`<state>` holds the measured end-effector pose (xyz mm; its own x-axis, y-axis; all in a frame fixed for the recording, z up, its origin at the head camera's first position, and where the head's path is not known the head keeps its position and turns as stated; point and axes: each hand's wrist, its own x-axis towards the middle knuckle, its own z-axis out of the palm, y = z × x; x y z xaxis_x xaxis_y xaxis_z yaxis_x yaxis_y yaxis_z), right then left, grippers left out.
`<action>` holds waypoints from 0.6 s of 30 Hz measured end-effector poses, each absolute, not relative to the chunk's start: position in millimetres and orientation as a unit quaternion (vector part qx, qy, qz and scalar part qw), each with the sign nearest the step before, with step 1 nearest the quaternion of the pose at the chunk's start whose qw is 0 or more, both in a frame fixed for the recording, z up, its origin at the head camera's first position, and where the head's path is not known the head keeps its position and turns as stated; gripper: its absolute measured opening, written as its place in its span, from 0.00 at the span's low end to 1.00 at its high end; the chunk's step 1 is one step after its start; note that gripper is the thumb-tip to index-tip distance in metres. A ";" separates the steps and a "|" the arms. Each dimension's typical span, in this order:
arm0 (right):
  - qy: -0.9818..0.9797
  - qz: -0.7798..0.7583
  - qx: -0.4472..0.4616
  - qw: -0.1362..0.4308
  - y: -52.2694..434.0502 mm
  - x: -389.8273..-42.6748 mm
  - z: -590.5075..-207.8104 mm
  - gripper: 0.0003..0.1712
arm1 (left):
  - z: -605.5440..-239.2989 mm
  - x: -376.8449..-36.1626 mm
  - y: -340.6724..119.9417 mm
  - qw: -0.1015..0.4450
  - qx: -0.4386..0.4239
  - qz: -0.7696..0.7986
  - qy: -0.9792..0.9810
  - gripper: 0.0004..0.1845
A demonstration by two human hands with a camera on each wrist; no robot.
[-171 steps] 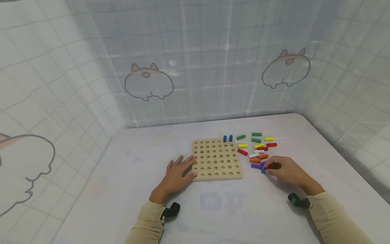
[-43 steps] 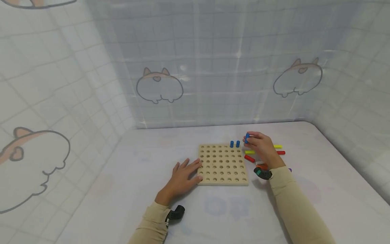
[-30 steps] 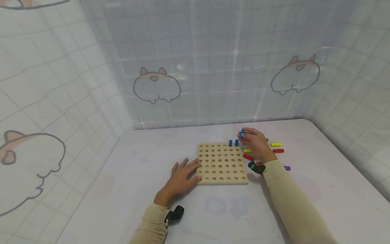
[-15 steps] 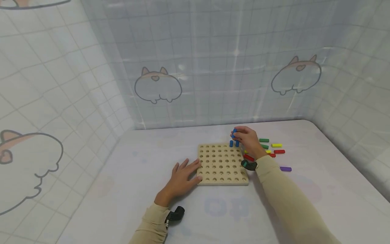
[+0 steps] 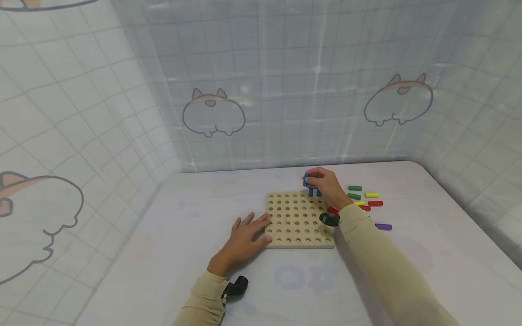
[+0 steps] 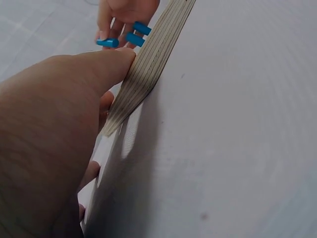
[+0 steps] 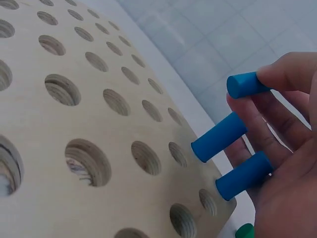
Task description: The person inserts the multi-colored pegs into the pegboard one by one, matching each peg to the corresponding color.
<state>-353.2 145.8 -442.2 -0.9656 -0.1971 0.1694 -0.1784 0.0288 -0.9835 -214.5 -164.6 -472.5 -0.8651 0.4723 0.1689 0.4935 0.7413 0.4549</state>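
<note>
Right hand (image 5: 326, 186) pinching a blue peg (image 5: 306, 179) over the far edge of the wooden pegboard (image 5: 298, 221), beside two standing blue pegs (image 5: 314, 192), left hand (image 5: 244, 237) resting flat, fingers straight, touching the pegboard's left edge on the worktop (image 5: 163, 253).

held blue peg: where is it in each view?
Head: blue peg pinched by the right hand, above the peg board far edge.
Left wrist: top, blue peg, beyond the board edge.
Right wrist: upper right, blue peg at the fingertips.
Shared landmark: the two seated blue pegs.
</note>
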 end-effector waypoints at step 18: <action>0.809 -0.573 -0.125 0.035 143.1 -353.0 -445.6 0.22 | -467.7 -209.8 -162.7 0.018 -0.256 -0.231 -0.938 0.34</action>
<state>-353.0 143.1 -445.6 -0.9661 -0.2426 0.0879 -0.1634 0.3113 -0.9362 -209.8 -162.7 -467.7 -0.8683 0.4720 0.1523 0.4887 0.7619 0.4250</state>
